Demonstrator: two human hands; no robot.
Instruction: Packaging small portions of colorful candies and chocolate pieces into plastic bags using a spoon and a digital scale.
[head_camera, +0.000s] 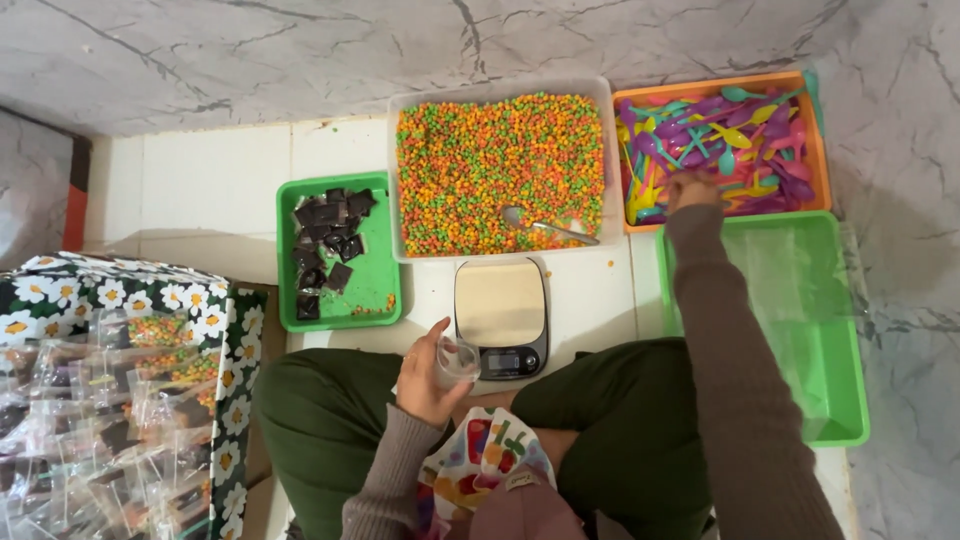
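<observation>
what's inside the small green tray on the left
Dark chocolate squares piled toward the far left of the green tray, plus a few coloured sprinkles. What lies under the pile is covered.

White square floor tiles (215, 180) meet a grey-veined marble surface (250, 55) under even, soft light.

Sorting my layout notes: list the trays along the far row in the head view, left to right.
Green tray of dark chocolate pieces → white tray of coloured beads with a metal spoon → orange tray of plastic spoons, where the right hand reaches in.
</observation>
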